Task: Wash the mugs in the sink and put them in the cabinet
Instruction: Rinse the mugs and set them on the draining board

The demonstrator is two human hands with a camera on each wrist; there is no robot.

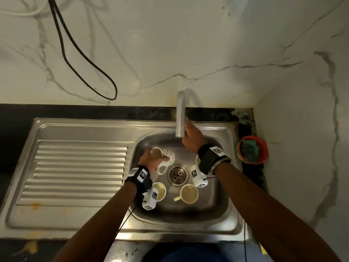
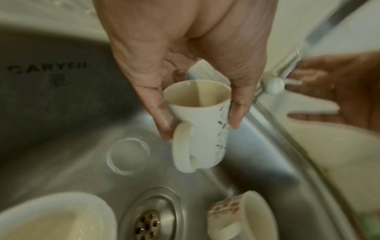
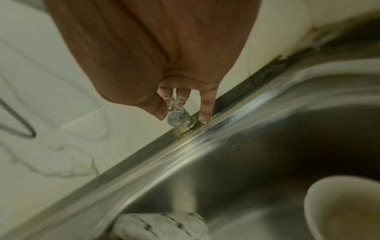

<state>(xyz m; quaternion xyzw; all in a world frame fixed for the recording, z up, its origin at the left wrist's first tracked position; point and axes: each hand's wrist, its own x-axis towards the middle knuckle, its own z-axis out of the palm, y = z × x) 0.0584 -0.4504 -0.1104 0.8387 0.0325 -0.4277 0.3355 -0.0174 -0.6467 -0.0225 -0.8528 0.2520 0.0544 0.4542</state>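
Observation:
My left hand [image 1: 151, 157] grips a white mug with a dark line pattern [image 1: 164, 156], tilted over the back left of the sink basin [image 1: 222, 195]. In the left wrist view the thumb and fingers of that hand [image 2: 197, 125] clasp this mug [image 2: 203, 129] by its sides, handle towards the camera. My right hand [image 1: 188, 129] reaches behind the tap spout [image 1: 180, 114]. Close up, the right hand [image 3: 174, 107] pinches the tap's lever handle [image 3: 175, 120]. Two cream mugs [image 1: 159, 190] [image 1: 188, 193] stand in the basin; a third [image 1: 198, 159] is half hidden under my right wrist.
The drain [image 1: 178, 174] sits mid-basin. A ridged draining board [image 1: 75, 167] spreads to the left. An orange bowl with a green scrubber [image 1: 252, 150] stands on the counter to the right. A black cable [image 1: 85, 59] hangs on the marble wall.

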